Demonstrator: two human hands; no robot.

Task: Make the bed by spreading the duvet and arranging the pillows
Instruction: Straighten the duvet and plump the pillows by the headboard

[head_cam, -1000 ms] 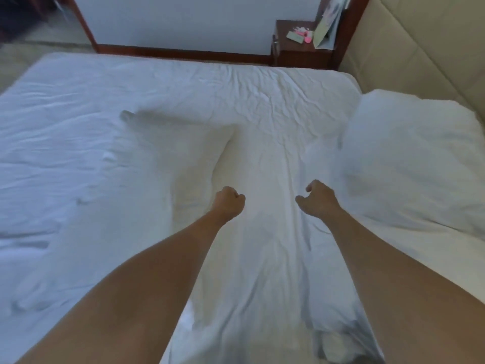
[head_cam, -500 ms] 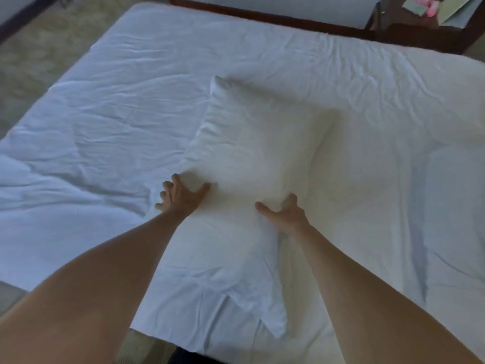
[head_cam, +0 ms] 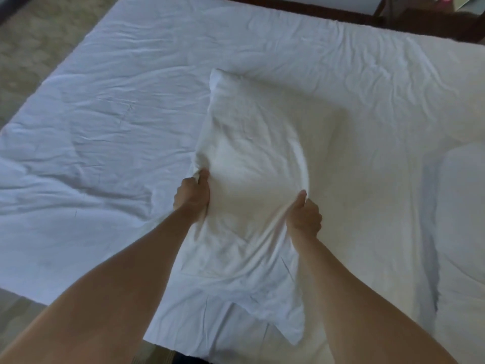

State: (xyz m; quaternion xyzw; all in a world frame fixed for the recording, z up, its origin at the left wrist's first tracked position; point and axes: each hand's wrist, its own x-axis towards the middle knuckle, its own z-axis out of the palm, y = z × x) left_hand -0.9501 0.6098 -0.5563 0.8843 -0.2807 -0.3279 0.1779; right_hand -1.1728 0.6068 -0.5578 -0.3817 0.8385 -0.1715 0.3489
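A white pillow lies near the middle of the bed, on top of the wrinkled white sheet, and serves as the landmark here. Its far corner points away from the person, and its near end trails off into a loose, flattened flap of pillowcase that reaches toward the near edge of the bed.

Both hands are clamped on the pillow. The left hand grips its left edge, fingers curled into the fabric with the thumb on top, so the cloth bunches into a small knot just above the knuckles. The right hand grips the right edge a little nearer the person, thumb pointing up, with tight folds of pillowcase fanning out from the fist. Between the two hands the case is pulled taut in shallow creases.

To the right of the pillow, close to the frame edge, a second rounded white shape rests on the bed; whether it is another pillow or a bunched duvet cannot be told. Beyond the pillow, past the far side of the bed, runs a dark wooden frame, with a dark nightstand at the top right. Left of the pillow, beyond the bed's edge, is a beige carpet.
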